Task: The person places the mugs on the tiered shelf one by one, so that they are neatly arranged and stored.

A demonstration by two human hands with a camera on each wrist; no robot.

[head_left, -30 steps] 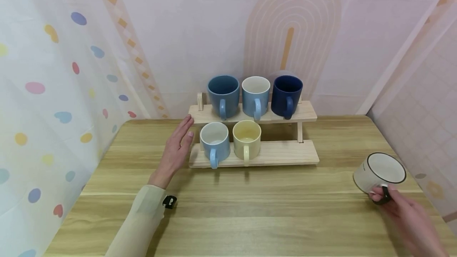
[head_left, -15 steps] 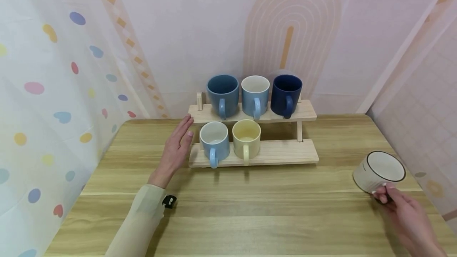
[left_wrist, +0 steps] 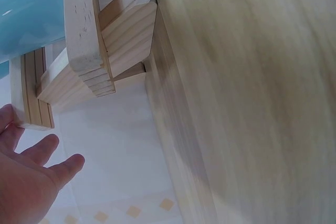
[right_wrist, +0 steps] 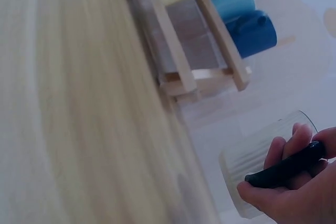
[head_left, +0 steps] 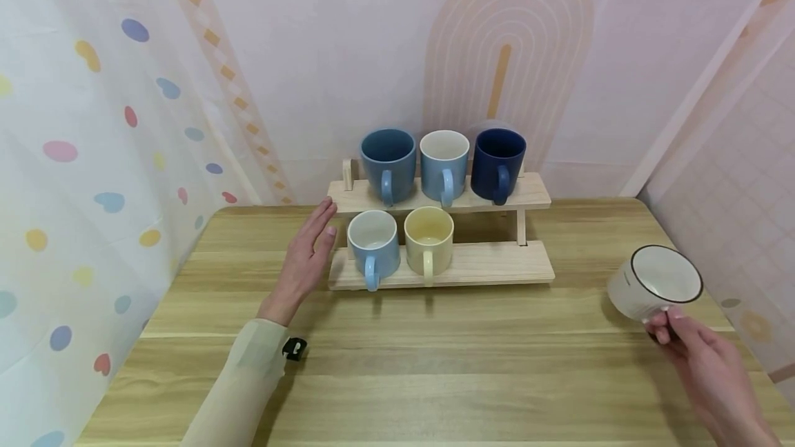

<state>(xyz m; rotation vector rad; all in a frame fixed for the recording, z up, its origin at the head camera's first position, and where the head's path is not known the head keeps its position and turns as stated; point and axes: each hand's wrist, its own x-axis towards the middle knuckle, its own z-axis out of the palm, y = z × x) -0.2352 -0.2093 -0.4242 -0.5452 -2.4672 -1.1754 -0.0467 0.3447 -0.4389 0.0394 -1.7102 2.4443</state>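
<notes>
A white mug [head_left: 633, 294] with a dark rim hangs tilted at the right of the table; my right hand [head_left: 708, 357] grips its black handle [right_wrist: 286, 167]. My left hand [head_left: 304, 257], its fingers extended, rests at the left end of a two-tier wooden rack [head_left: 497, 264]. In the left wrist view its fingertips touch the upper shelf's end [left_wrist: 37, 116]. On the lower shelf stand a light blue mug [head_left: 375, 254] and a pale yellow mug [head_left: 430, 257]. The upper shelf bears a grey-blue mug [head_left: 397, 171], a light blue mug with white inside [head_left: 442, 174] and a navy mug [head_left: 491, 174].
The wood-grain table [head_left: 435, 364] carries the rack near its back edge. Patterned cloth hangs behind [head_left: 335, 74] and on both sides. To the right of the yellow mug, the lower shelf shows bare wood.
The white mug has risen from the table and tilted, shifting slightly left, with my right hand holding its handle. My left hand has stayed at the rack's end.
</notes>
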